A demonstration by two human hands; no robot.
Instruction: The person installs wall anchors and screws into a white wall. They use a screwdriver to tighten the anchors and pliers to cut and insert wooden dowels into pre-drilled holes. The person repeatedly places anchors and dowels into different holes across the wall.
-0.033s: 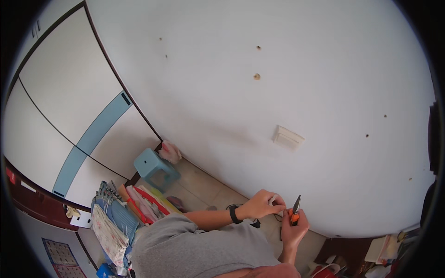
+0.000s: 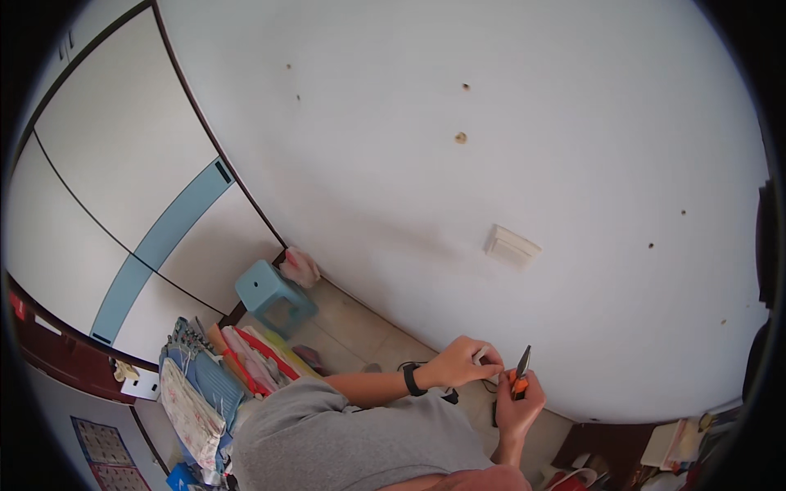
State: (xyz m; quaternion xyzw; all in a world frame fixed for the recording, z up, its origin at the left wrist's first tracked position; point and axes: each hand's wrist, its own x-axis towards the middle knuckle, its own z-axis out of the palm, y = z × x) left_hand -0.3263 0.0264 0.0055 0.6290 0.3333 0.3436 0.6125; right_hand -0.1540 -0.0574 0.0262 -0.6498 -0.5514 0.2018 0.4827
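Observation:
A pair of pliers [image 2: 523, 367] with dark pointed jaws and orange grips is held in my right hand [image 2: 519, 403], jaws upward. Close beside it, to the left, my left hand [image 2: 460, 362] has its fingers closed in a pinch on a small white piece [image 2: 480, 355]. The piece is too small and too covered to name. The fingertips of both hands nearly meet. A black band [image 2: 413, 379] circles my left wrist. Beyond the hands, a white switch plate [image 2: 513, 246] is on the wall.
Several small holes mark the white wall [image 2: 368, 147]. A blue stool [image 2: 274, 296] and a plastic bag [image 2: 300, 268] stand by the white wardrobe [image 2: 115, 123]. Folded cloths [image 2: 196, 393] are piled at left. Dark cable [image 2: 409, 365] lies on the floor behind my left hand. Clutter fills the lower right.
The view has tilted slightly, so the wall holes and switch plate sit a little differently. Both hands keep their grips and places.

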